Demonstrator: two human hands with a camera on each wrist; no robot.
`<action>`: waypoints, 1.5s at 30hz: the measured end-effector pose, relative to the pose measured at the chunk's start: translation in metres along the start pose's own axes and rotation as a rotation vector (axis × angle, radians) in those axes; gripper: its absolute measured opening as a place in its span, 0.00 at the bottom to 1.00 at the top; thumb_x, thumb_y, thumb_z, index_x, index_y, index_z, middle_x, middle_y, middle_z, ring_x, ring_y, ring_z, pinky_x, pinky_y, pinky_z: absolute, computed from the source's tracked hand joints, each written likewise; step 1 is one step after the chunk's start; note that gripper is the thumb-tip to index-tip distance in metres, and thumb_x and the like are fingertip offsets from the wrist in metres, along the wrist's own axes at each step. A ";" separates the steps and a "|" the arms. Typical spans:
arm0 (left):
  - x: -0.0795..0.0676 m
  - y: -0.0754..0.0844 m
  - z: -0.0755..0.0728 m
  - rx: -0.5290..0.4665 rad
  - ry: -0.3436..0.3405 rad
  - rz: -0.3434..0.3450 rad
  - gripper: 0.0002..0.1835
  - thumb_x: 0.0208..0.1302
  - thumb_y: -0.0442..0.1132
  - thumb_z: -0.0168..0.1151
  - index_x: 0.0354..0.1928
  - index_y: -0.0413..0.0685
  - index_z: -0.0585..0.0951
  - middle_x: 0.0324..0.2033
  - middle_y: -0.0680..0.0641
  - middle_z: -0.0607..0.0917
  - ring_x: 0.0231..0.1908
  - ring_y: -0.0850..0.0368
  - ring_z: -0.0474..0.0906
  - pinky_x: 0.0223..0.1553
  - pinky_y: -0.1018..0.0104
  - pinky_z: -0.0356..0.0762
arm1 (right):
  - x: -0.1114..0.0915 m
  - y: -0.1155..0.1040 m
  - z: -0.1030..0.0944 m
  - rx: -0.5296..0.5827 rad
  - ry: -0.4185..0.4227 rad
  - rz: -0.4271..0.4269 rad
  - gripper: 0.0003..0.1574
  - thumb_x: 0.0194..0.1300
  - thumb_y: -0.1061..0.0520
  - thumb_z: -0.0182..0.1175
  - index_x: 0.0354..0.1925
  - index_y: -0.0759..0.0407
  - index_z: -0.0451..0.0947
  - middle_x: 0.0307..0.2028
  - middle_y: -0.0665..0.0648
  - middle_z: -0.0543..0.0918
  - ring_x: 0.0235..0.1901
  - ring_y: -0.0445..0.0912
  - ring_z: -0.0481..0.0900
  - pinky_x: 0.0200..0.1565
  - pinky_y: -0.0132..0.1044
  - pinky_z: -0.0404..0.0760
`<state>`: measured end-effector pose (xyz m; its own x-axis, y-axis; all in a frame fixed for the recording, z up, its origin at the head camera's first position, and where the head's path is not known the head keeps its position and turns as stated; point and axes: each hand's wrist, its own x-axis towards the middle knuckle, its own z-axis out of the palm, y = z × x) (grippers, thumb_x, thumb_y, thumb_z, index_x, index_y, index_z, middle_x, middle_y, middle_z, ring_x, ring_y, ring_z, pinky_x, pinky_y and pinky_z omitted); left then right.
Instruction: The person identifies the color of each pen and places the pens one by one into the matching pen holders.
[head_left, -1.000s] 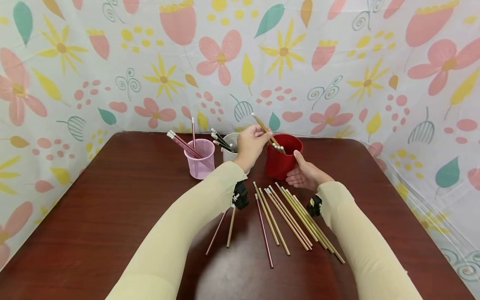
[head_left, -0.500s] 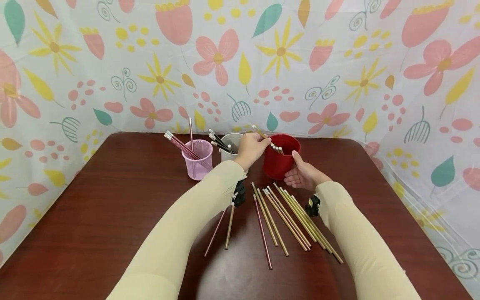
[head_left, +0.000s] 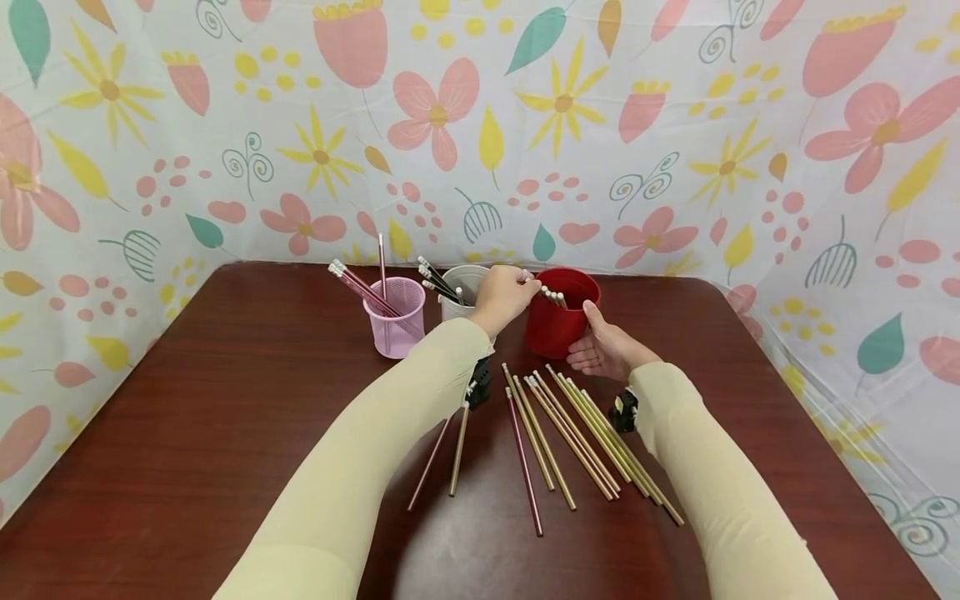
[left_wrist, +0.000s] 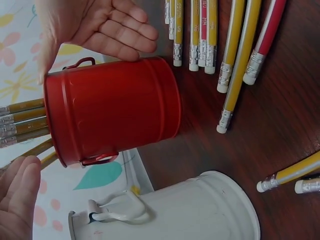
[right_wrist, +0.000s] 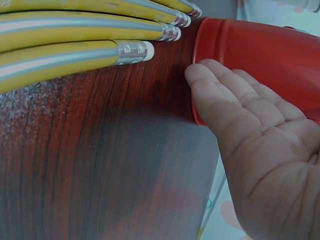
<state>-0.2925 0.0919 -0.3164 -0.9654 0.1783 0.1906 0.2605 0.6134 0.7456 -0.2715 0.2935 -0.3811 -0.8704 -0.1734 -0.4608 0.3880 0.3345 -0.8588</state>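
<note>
My left hand (head_left: 504, 293) is at the left rim of a red metal bucket (head_left: 558, 329) and pinches a yellow pencil (left_wrist: 39, 148) by its eraser end. Most of that pencil is hidden inside the bucket and behind the fingers. Several other yellow pencils (left_wrist: 25, 116) lean in the bucket, their white erasers past the rim. With fingers extended, my right hand (head_left: 606, 346) lies against the bucket's right side, the thumb up near the rim. In the right wrist view its fingertips (right_wrist: 205, 75) are by the bucket's base.
Left of the red bucket stand a white bucket (head_left: 455, 310) with black pencils and a pink mesh cup (head_left: 396, 329) with dark red pencils. Yellow pencils (head_left: 600, 433) and a red pencil (head_left: 525, 467) lie on the brown table (head_left: 187, 417); two more lie under the left forearm. A flowered cloth (head_left: 300, 100) hangs behind.
My left hand has lowered the pencil into the red bucket, so its eraser end has sunk down to the fingers. The right hand has stayed at the bucket's side.
</note>
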 end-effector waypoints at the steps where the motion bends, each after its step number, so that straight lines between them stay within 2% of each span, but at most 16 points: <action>1: -0.001 -0.001 -0.001 -0.023 -0.003 -0.001 0.13 0.67 0.41 0.59 0.25 0.43 0.83 0.20 0.51 0.81 0.27 0.59 0.74 0.24 0.74 0.66 | 0.000 0.000 0.000 0.000 -0.001 -0.001 0.65 0.64 0.22 0.22 0.61 0.81 0.57 0.59 0.76 0.69 0.49 0.56 0.76 0.55 0.44 0.73; 4: -0.003 -0.006 -0.005 -0.113 -0.035 -0.014 0.11 0.66 0.40 0.59 0.36 0.42 0.87 0.25 0.47 0.86 0.28 0.56 0.81 0.24 0.77 0.71 | 0.001 -0.001 0.002 0.003 0.000 -0.002 0.64 0.65 0.22 0.22 0.61 0.81 0.57 0.59 0.76 0.69 0.49 0.56 0.76 0.56 0.44 0.73; 7: -0.008 -0.013 -0.011 -0.145 -0.081 -0.025 0.13 0.66 0.41 0.60 0.44 0.40 0.86 0.30 0.43 0.87 0.29 0.54 0.84 0.25 0.75 0.76 | 0.002 -0.002 0.002 0.008 0.001 -0.006 0.64 0.65 0.22 0.22 0.61 0.81 0.57 0.58 0.76 0.70 0.49 0.56 0.77 0.57 0.46 0.72; 10: -0.015 -0.024 -0.018 -0.142 -0.171 -0.042 0.13 0.66 0.40 0.61 0.40 0.36 0.85 0.28 0.40 0.87 0.24 0.53 0.84 0.26 0.71 0.80 | 0.002 -0.002 0.002 0.011 -0.005 -0.011 0.65 0.65 0.22 0.21 0.62 0.82 0.56 0.60 0.77 0.68 0.50 0.57 0.77 0.59 0.47 0.71; 12: -0.020 -0.035 -0.022 -0.116 -0.270 -0.068 0.12 0.65 0.38 0.61 0.35 0.33 0.84 0.23 0.40 0.85 0.18 0.56 0.81 0.25 0.67 0.82 | 0.002 -0.001 0.001 0.013 -0.011 -0.012 0.66 0.65 0.22 0.21 0.62 0.83 0.55 0.61 0.78 0.67 0.51 0.57 0.76 0.60 0.48 0.70; 17: -0.039 -0.064 -0.028 0.117 -0.581 -0.167 0.09 0.60 0.32 0.60 0.23 0.34 0.78 0.13 0.45 0.80 0.11 0.60 0.75 0.19 0.67 0.80 | 0.001 -0.001 0.000 0.003 -0.022 -0.025 0.66 0.65 0.22 0.19 0.63 0.84 0.54 0.62 0.79 0.65 0.51 0.57 0.77 0.60 0.47 0.70; 20: -0.049 -0.075 -0.031 0.293 -0.667 -0.185 0.10 0.57 0.31 0.61 0.19 0.37 0.76 0.11 0.46 0.79 0.10 0.59 0.74 0.15 0.69 0.78 | 0.001 -0.001 -0.001 0.004 -0.026 -0.026 0.67 0.64 0.22 0.19 0.63 0.83 0.53 0.62 0.79 0.64 0.53 0.57 0.76 0.60 0.48 0.70; 24: -0.059 -0.088 -0.032 0.418 -0.648 -0.193 0.11 0.55 0.32 0.64 0.18 0.39 0.76 0.11 0.45 0.80 0.10 0.57 0.75 0.14 0.69 0.77 | 0.002 -0.002 -0.001 0.004 -0.033 -0.015 0.67 0.64 0.22 0.18 0.64 0.84 0.51 0.63 0.79 0.62 0.54 0.59 0.75 0.62 0.48 0.68; 31: -0.067 -0.103 -0.025 0.473 -0.645 -0.208 0.11 0.55 0.34 0.65 0.18 0.38 0.78 0.11 0.45 0.80 0.11 0.56 0.76 0.16 0.68 0.78 | 0.003 -0.001 0.000 -0.002 -0.034 -0.001 0.68 0.63 0.21 0.17 0.64 0.84 0.52 0.63 0.78 0.63 0.54 0.57 0.76 0.59 0.46 0.72; 39: -0.070 -0.108 -0.025 0.459 -0.672 -0.224 0.09 0.55 0.33 0.63 0.20 0.40 0.76 0.11 0.46 0.80 0.11 0.57 0.75 0.15 0.70 0.76 | 0.003 0.000 0.000 -0.006 -0.050 -0.018 0.69 0.62 0.20 0.18 0.65 0.83 0.52 0.63 0.78 0.62 0.57 0.60 0.73 0.61 0.48 0.69; 42: -0.072 -0.110 -0.031 0.450 -0.678 -0.221 0.09 0.54 0.33 0.62 0.19 0.40 0.75 0.12 0.46 0.80 0.11 0.57 0.75 0.15 0.70 0.75 | 0.003 0.001 -0.003 -0.015 -0.070 -0.036 0.72 0.60 0.18 0.22 0.64 0.84 0.52 0.62 0.78 0.65 0.55 0.58 0.75 0.60 0.46 0.71; 45: -0.074 -0.107 -0.041 0.376 -0.673 -0.222 0.09 0.53 0.31 0.62 0.18 0.41 0.77 0.13 0.47 0.79 0.13 0.57 0.75 0.16 0.69 0.76 | 0.001 0.001 -0.006 -0.005 -0.098 -0.059 0.74 0.57 0.15 0.27 0.62 0.85 0.54 0.59 0.77 0.69 0.52 0.56 0.78 0.57 0.46 0.74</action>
<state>-0.2493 -0.0186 -0.3848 -0.8099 0.3734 -0.4523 0.1669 0.8860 0.4326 -0.2741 0.2996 -0.3810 -0.8576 -0.2826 -0.4297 0.3354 0.3260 -0.8839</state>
